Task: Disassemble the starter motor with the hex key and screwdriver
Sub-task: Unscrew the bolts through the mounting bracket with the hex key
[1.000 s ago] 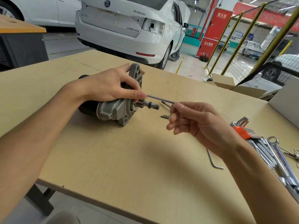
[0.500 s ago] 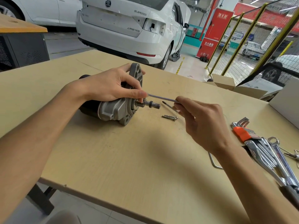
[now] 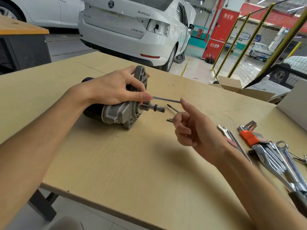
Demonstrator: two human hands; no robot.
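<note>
Nearest to us, our right hand (image 3: 191, 128) hovers over the wooden table (image 3: 132, 163), its lower fingers curled inward and holding nothing we can see, while the forefinger points up so that its tip meets the outer end of a long thin bolt (image 3: 166, 99). We cannot tell whether the thumb also pinches that end.

To the right, at the table's edge, lies a heap of chrome wrenches (image 3: 282, 161), and just beyond them a set of hex keys (image 3: 249, 131) in an orange holder.

Further in, the tip of a screwdriver (image 3: 172, 108) shows on the table just past our right hand, with a couple of short loose bolts (image 3: 169, 120) beside it.

Beyond that, the starter motor (image 3: 123, 112) lies on its side near the middle of the table, its shaft pointing right. Our left hand (image 3: 114, 88) is wrapped over its top, the fingers round the flange, the thumb pressed by the near end of the long bolt.

Behind the table stands a white car (image 3: 132, 27), with a red sign (image 3: 219, 32) and yellow fencing (image 3: 249, 39) to the right.
</note>
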